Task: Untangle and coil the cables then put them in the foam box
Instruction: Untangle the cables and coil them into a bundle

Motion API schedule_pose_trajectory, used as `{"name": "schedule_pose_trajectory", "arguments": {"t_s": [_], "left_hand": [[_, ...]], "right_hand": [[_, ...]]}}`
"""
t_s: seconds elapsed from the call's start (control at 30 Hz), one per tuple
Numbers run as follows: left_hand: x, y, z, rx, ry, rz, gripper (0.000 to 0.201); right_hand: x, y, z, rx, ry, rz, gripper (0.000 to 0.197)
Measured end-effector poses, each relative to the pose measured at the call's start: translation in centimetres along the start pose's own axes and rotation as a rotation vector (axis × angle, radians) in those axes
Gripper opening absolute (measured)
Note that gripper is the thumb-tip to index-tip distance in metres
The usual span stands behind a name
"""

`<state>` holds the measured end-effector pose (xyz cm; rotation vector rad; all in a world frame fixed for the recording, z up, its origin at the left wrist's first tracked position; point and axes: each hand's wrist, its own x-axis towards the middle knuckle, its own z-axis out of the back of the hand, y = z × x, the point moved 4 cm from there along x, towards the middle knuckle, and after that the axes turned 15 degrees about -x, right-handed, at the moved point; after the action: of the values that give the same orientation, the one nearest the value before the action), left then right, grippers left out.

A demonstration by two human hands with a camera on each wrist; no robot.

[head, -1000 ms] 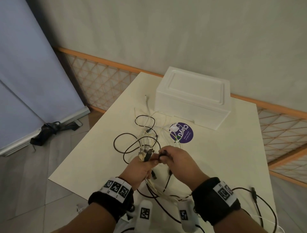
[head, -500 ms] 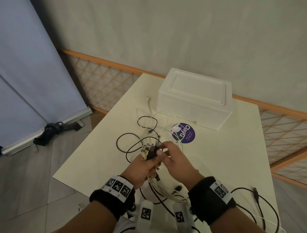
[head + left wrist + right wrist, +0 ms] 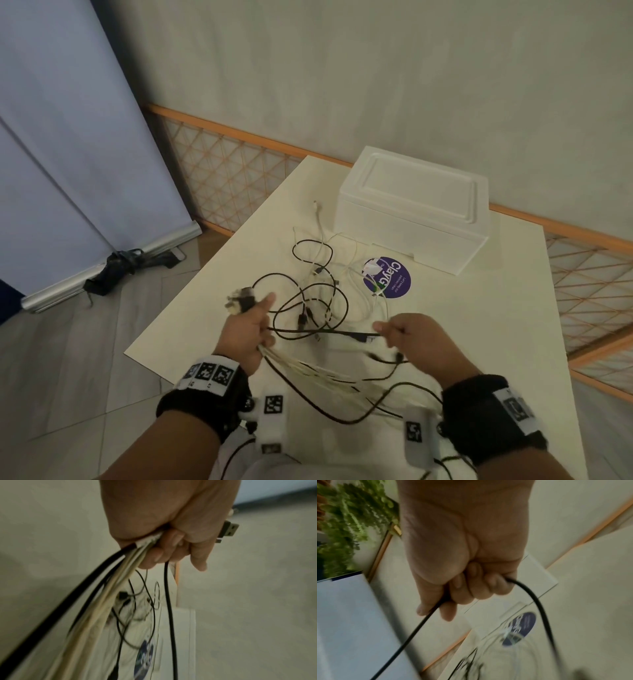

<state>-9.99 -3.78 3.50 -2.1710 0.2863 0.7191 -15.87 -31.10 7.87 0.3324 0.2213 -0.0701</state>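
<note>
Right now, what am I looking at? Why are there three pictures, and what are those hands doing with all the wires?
These are a person's two hands, with a small camera strapped to each wrist and one on the head. The big picture looks down from the head; the other two look along each hand.

The left hand grips a bunch of black and white cables, with their plugs sticking out past the thumb. The right hand holds one black cable, stretched between both hands.

On the white table lie more tangled cables, a closed white foam box and a round purple sticker.
</note>
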Motion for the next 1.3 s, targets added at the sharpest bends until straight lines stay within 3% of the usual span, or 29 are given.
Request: {"name": "schedule_pose_trajectory", "arguments": {"t_s": [0.1,0.2,0.33,0.47,0.53,0.63,0.77,0.9,1.1,1.3], "left_hand": [[1.1,-1.3,3.4,-0.036,-0.155,-0.019,0.037],[1.2,-0.8,4.6,0.019,-0.174,0.013,0.041],[0.3,0.8,3.1,0.019,-0.093,0.026,0.028],[-1.9,2.8,-0.6,0.110,0.110,0.028,0.026],[-3.2,4.1,-2.8,0.126,0.248,0.061,0.031],[-4.3,4.9,-4.6,0.180,0.335,0.091,0.042],[-3.9,4.3,-3.5,-0.081,0.192,0.123,0.038],[-3.1,4.6,-1.8,-0.215,0.087,0.195,0.045],[-2.1,4.6,-1.4,-0.224,0.128,0.221,0.053],[1.2,0.8,2.5,-0.201,-0.083,0.064,0.045]], "right_hand": [[-1.2,-4.3,1.4,-0.149,-0.047,-0.157,0.050],[-2.2,-6.3,0.4,-0.345,-0.016,-0.211,0.051],[-2.6,-5.0,-1.1,-0.428,0.072,-0.173,0.022],[-2.1,1.8,-1.0,-0.156,0.008,0.115,0.089],[-2.1,6.2,-2.0,-0.014,0.112,0.270,0.095],[-1.7,9.0,-4.4,0.113,0.236,0.299,0.077],[-1.5,7.8,-5.8,-0.046,0.216,0.225,0.045],[-2.3,8.2,-7.2,-0.171,0.226,0.331,0.025],[-2.1,8.7,-6.7,-0.343,0.134,0.364,0.021],[-2.9,-0.3,-6.0,-0.461,0.139,0.064,0.018]]}}
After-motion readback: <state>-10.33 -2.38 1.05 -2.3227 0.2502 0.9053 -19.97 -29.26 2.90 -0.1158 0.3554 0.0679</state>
